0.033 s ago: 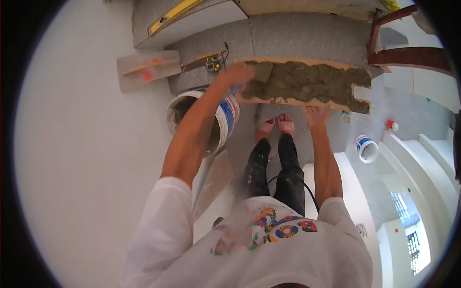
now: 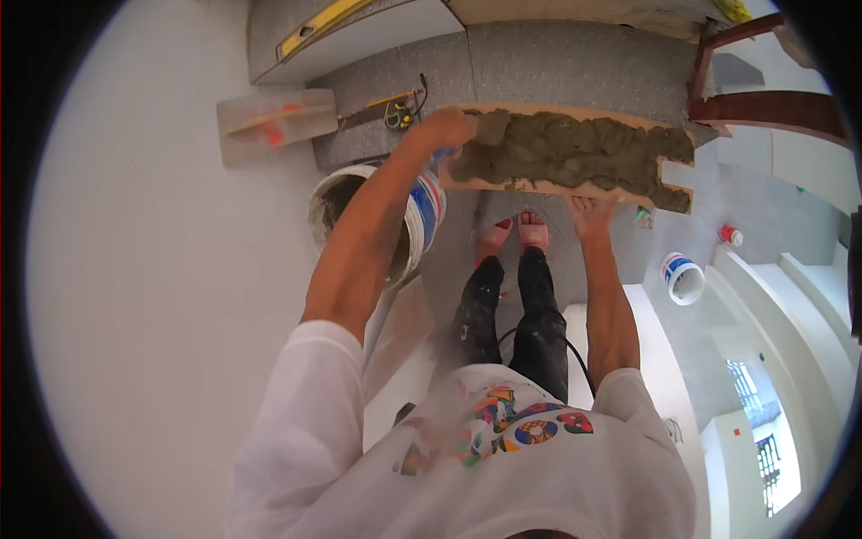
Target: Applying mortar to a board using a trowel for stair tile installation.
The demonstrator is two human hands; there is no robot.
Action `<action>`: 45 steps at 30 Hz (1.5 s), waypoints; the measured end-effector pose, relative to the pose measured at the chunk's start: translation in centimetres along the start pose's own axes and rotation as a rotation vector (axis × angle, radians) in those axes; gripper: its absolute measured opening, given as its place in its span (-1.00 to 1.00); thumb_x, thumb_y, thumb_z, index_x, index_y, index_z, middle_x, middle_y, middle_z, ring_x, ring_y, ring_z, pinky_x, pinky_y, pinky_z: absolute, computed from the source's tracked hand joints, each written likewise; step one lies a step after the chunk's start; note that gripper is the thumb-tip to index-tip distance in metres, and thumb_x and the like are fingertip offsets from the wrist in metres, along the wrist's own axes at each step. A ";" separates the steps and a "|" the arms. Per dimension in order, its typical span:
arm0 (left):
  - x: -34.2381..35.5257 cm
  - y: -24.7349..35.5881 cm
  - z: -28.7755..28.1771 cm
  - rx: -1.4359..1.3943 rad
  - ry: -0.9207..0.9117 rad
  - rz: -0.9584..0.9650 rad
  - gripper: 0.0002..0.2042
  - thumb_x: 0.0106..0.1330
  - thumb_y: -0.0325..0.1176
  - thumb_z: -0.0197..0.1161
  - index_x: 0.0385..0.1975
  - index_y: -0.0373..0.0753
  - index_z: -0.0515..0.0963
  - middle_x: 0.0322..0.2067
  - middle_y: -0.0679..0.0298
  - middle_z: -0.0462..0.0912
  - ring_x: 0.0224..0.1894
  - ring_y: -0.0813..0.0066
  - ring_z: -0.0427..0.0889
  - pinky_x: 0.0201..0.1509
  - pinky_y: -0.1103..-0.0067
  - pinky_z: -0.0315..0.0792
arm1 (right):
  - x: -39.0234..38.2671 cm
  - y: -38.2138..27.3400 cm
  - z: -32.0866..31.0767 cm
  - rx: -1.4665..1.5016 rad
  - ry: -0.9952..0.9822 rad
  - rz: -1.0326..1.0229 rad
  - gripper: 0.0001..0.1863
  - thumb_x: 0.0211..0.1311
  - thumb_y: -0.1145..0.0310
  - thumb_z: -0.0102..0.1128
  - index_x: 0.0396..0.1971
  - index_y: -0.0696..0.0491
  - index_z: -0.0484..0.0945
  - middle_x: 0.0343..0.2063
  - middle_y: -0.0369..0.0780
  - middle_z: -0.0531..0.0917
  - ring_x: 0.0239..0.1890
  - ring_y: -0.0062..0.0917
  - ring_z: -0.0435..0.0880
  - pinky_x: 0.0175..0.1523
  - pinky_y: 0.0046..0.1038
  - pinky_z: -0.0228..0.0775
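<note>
A long tile [image 2: 561,189] with a notch in its right end lies across in front of me, its upper face coated with wet grey-brown mortar [image 2: 575,148]. Over its left end, my left hand [image 2: 446,133] is closed around a trowel with a blue handle [image 2: 442,154]. The mortar-smeared blade [image 2: 491,128] rests at the coating's left part. Fingers of my right hand [image 2: 593,214] grip the near edge of the tile right of its middle; the ends of those fingers are partly hidden under it.
Below my left forearm stands a mortar bucket [image 2: 429,205]. A flat rectangular float [image 2: 274,126], a tape measure [image 2: 395,114] and a yellow spirit level [image 2: 323,27] lie at the far left. Far right are a red-brown frame [image 2: 768,106] and a smaller bucket [image 2: 687,280].
My left hand and the trowel have shifted very slightly toward the far edge of the tile. My right hand keeps its hold.
</note>
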State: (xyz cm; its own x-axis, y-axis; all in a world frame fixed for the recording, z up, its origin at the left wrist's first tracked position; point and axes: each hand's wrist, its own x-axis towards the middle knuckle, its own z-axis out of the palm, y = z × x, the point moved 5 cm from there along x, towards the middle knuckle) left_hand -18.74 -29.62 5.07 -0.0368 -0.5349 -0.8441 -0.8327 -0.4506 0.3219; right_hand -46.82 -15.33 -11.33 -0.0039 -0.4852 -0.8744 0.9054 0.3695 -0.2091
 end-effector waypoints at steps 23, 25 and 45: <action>-20.7 -26.9 12.3 -0.609 0.744 -0.257 -0.78 0.23 -0.33 0.04 -0.29 -0.36 0.51 -0.49 0.05 0.57 -0.41 0.19 0.58 -0.24 0.36 0.47 | -1.3 2.5 2.1 -0.010 0.002 0.026 0.05 0.08 -0.38 -0.09 0.30 0.17 -0.13 0.28 0.03 0.03 0.35 -0.11 -0.05 0.36 -0.05 -0.15; -23.0 -21.3 11.2 -0.903 0.611 -0.428 -0.73 0.32 -0.23 -0.03 -0.49 -0.30 0.44 -0.70 0.22 0.43 -0.71 0.44 0.44 -0.62 0.51 0.37 | -2.0 0.1 -0.5 -0.014 0.053 -0.039 0.00 0.09 -0.31 -0.07 0.29 0.17 -0.09 0.27 0.02 0.06 0.34 -0.12 -0.03 0.36 -0.06 -0.14; -6.2 -3.0 8.4 0.266 0.222 0.306 -0.76 0.23 -0.32 0.05 -0.34 -0.43 0.41 -0.48 -0.17 0.55 -0.34 -0.11 0.56 -0.25 0.18 0.43 | 2.0 -0.8 -3.2 -0.304 -0.070 -0.173 -0.55 0.14 0.17 0.04 -0.08 0.20 0.34 0.01 -0.03 0.33 0.12 -0.19 0.29 0.26 -0.17 0.11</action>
State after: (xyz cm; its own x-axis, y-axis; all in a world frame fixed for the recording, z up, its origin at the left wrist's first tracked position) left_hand -20.67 -18.95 5.71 -0.2077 -0.7680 -0.6058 -0.9160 -0.0645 0.3959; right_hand -48.91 -14.09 -14.26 -0.1074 -0.6106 -0.7846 0.7258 0.4912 -0.4816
